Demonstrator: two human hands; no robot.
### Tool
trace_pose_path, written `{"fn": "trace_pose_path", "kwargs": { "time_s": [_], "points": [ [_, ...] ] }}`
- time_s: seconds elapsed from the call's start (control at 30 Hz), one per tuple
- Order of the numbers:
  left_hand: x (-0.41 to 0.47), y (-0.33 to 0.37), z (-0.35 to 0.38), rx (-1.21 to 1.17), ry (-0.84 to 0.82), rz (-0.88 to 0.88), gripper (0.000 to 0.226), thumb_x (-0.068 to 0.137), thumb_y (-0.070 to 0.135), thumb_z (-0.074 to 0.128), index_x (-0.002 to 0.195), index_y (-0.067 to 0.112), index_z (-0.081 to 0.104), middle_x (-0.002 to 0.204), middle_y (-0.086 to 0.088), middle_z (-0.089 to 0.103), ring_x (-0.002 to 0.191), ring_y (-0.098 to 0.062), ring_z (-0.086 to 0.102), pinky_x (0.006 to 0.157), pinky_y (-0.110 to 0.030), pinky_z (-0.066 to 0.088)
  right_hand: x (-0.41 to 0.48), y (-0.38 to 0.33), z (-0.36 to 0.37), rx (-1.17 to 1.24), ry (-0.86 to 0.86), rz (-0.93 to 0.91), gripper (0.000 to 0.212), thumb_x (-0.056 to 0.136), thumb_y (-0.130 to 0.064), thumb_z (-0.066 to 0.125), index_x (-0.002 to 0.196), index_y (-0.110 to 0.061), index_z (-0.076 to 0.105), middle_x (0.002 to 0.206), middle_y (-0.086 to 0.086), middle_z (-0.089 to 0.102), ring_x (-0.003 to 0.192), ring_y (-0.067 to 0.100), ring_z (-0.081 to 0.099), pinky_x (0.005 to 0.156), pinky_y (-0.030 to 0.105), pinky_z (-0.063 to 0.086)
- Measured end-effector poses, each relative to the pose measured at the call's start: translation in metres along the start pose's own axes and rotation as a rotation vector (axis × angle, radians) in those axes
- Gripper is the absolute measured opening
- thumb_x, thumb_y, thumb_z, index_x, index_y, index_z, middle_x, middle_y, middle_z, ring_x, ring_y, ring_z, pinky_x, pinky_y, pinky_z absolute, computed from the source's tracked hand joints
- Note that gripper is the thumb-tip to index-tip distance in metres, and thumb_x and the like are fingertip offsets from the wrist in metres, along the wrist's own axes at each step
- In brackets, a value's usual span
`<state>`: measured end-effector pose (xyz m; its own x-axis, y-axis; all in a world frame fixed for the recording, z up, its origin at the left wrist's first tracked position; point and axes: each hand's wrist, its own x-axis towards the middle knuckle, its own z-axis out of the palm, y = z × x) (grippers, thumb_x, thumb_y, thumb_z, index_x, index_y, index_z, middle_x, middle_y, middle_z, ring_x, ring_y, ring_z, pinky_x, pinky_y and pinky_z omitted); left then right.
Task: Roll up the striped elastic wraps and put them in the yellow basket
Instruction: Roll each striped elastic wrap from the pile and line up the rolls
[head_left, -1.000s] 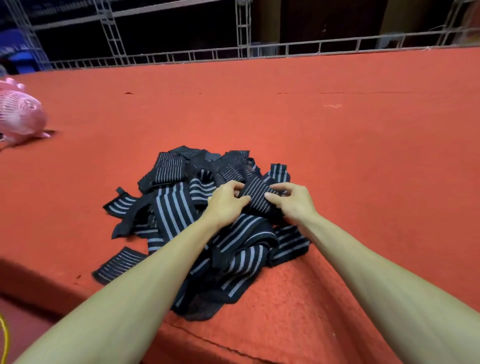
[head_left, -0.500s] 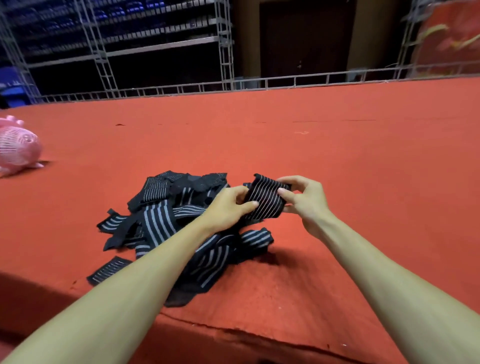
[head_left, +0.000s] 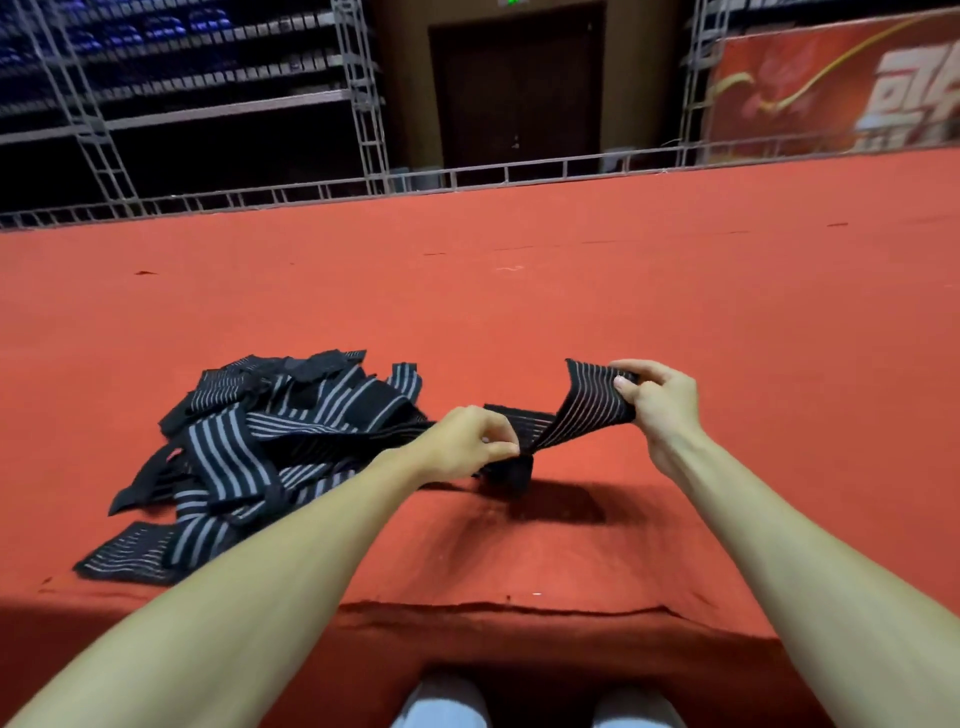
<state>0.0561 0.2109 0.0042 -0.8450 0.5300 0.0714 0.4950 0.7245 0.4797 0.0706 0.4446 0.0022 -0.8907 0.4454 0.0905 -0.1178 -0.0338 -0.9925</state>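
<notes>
At the near edge of the red carpeted platform (head_left: 675, 291), a person's left hand (head_left: 470, 441) pinches one striped elastic wrap (head_left: 582, 415) at its bunched middle while the right hand (head_left: 657, 397) grips its raised end, the band held off the surface between them. The fabric looks light, limp and stretchy, best held by its end to start a roll. Left of it lies the tangled pile of wraps (head_left: 260, 447). No yellow basket is in view
</notes>
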Motion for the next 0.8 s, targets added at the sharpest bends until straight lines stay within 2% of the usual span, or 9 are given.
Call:
{"fn": "trace_pose_path", "kwargs": {
  "time_s": [0.2, 0.3, 0.37, 0.43, 0.5, 0.57, 0.63, 0.7, 0.8],
  "points": [
    [-0.001, -0.013, 0.021, 0.093, -0.031, 0.003, 0.025, 0.091, 0.014, 0.063, 0.115, 0.013, 0.067, 0.118, 0.0, 0.067, 0.112, -0.014, 0.059, 0.097, -0.022, 0.041, 0.001, 0.036, -0.024, -0.36, -0.054, 0.09, 0.028, 0.085, 0.01, 0.054, 0.089, -0.012, 0.071, 0.091, 0.009, 0.066, 0.086, 0.019, 0.057, 0.077, 0.029, 0.046],
    [-0.005, -0.032, 0.022, 0.144, 0.079, 0.008, 0.024, 0.089, 0.012, 0.062, 0.112, 0.017, 0.067, 0.114, 0.0, 0.059, 0.113, -0.018, 0.053, 0.101, -0.031, 0.04, 0.004, 0.044, -0.021, -0.562, -0.132, 0.106, 0.022, 0.085, 0.0, 0.06, 0.083, -0.018, 0.072, 0.091, 0.006, 0.069, 0.093, 0.022, 0.06, 0.082, 0.032, 0.048],
    [-0.007, -0.043, 0.021, 0.182, 0.195, -0.019, 0.027, 0.089, 0.015, 0.061, 0.116, 0.02, 0.064, 0.114, 0.002, 0.052, 0.113, -0.017, 0.046, 0.101, -0.035, 0.038, 0.004, 0.042, -0.016, -0.696, -0.213, 0.122, 0.019, 0.087, -0.005, 0.061, 0.091, -0.018, 0.074, 0.094, 0.006, 0.069, 0.095, 0.021, 0.059, 0.078, 0.028, 0.045],
    [-0.005, -0.053, 0.02, 0.193, 0.243, -0.049, 0.034, 0.09, 0.019, 0.063, 0.124, 0.021, 0.058, 0.118, 0.001, 0.05, 0.116, -0.018, 0.042, 0.102, -0.036, 0.037, 0.007, 0.043, -0.009, -0.865, -0.262, 0.089, 0.022, 0.085, -0.008, 0.06, 0.092, -0.024, 0.074, 0.104, 0.01, 0.068, 0.107, 0.026, 0.057, 0.084, 0.029, 0.046],
    [-0.004, -0.062, 0.021, 0.158, 0.177, -0.07, 0.038, 0.091, 0.024, 0.064, 0.128, 0.021, 0.056, 0.122, 0.0, 0.054, 0.118, -0.019, 0.045, 0.103, -0.038, 0.038, 0.007, 0.042, 0.0, -1.096, -0.278, 0.035, 0.023, 0.084, -0.015, 0.061, 0.098, -0.03, 0.071, 0.121, 0.014, 0.055, 0.123, 0.033, 0.043, 0.1, 0.038, 0.039],
    [-0.003, -0.07, 0.026, 0.119, 0.091, -0.056, 0.033, 0.092, 0.025, 0.063, 0.125, 0.022, 0.06, 0.12, 0.001, 0.059, 0.116, -0.019, 0.053, 0.101, -0.038, 0.041, 0.006, 0.038, 0.013, -1.26, -0.291, -0.094, 0.027, 0.086, -0.017, 0.06, 0.111, -0.024, 0.068, 0.129, 0.011, 0.044, 0.126, 0.032, 0.035, 0.103, 0.041, 0.031],
    [-0.005, -0.077, 0.035, 0.15, 0.052, -0.014, 0.027, 0.093, 0.025, 0.06, 0.12, 0.025, 0.065, 0.115, 0.003, 0.061, 0.112, -0.019, 0.056, 0.096, -0.036, 0.043, 0.004, 0.033, 0.031, -1.292, -0.322, -0.305, 0.031, 0.087, -0.014, 0.053, 0.115, -0.018, 0.066, 0.128, 0.01, 0.049, 0.124, 0.03, 0.041, 0.103, 0.041, 0.031],
    [-0.009, -0.082, 0.044, 0.196, 0.047, 0.041, 0.025, 0.095, 0.026, 0.058, 0.118, 0.028, 0.066, 0.113, 0.006, 0.062, 0.111, -0.018, 0.055, 0.09, -0.035, 0.045, 0.002, 0.03, 0.054, -1.232, -0.393, -0.402, 0.029, 0.091, -0.016, 0.046, 0.11, -0.017, 0.067, 0.119, 0.01, 0.061, 0.116, 0.03, 0.053, 0.099, 0.04, 0.039],
    [-0.015, -0.095, 0.053, 0.256, 0.038, 0.121, 0.027, 0.095, 0.026, 0.058, 0.119, 0.03, 0.067, 0.117, 0.007, 0.062, 0.111, -0.017, 0.053, 0.087, -0.038, 0.046, -0.003, 0.033, 0.09, -1.141, -0.476, -0.236, 0.04, 0.096, -0.041, 0.036, 0.092, -0.017, 0.067, 0.096, 0.009, 0.071, 0.096, 0.033, 0.063, 0.084, 0.042, 0.051]
  ]
}}
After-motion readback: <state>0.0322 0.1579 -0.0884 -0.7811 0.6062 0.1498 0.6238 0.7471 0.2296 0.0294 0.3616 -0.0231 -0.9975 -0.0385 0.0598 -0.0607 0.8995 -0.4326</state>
